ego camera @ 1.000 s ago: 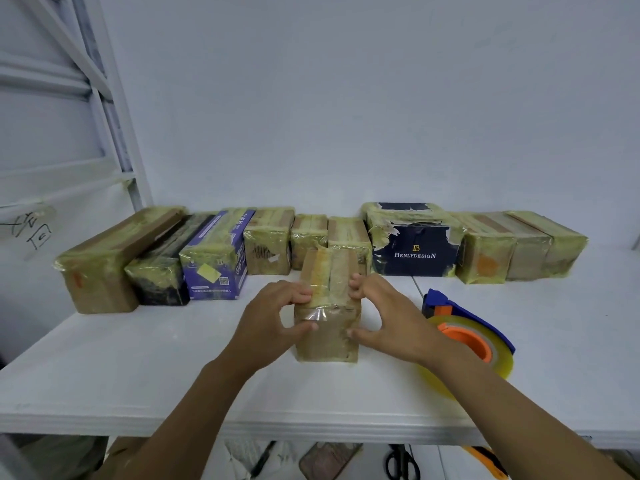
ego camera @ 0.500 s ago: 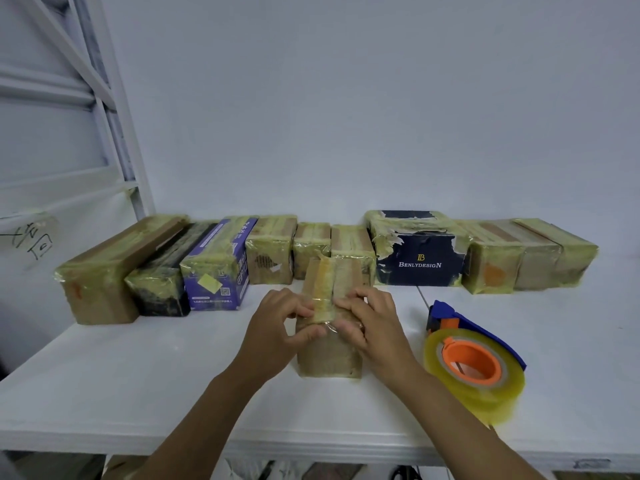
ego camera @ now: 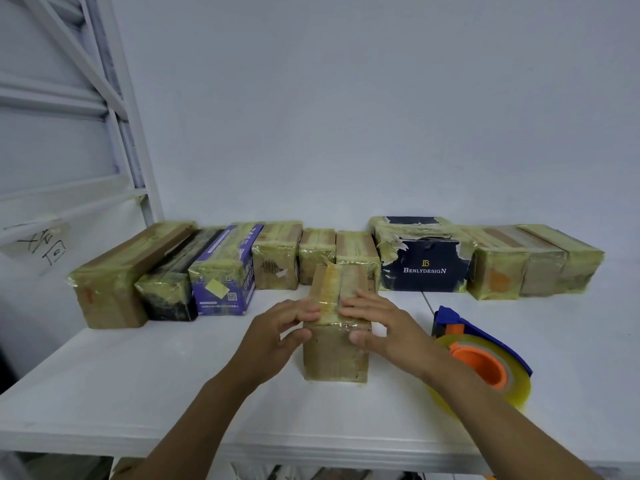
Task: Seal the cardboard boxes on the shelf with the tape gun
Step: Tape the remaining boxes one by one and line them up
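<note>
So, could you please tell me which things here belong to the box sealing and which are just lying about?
Part of the job: the front box, held by the left hand and right hand; the tape gun beside it; the taped boxes along the wall; the shelf.
Just lying about: the handwritten label on the left; the white rack frame.

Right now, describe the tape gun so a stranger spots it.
On the white shelf, taped boxes line the back wall. In front, right of the lone box the left hand and right hand hold, lies the tape gun. Only it has a blue frame, orange hub, yellowish roll.
</note>
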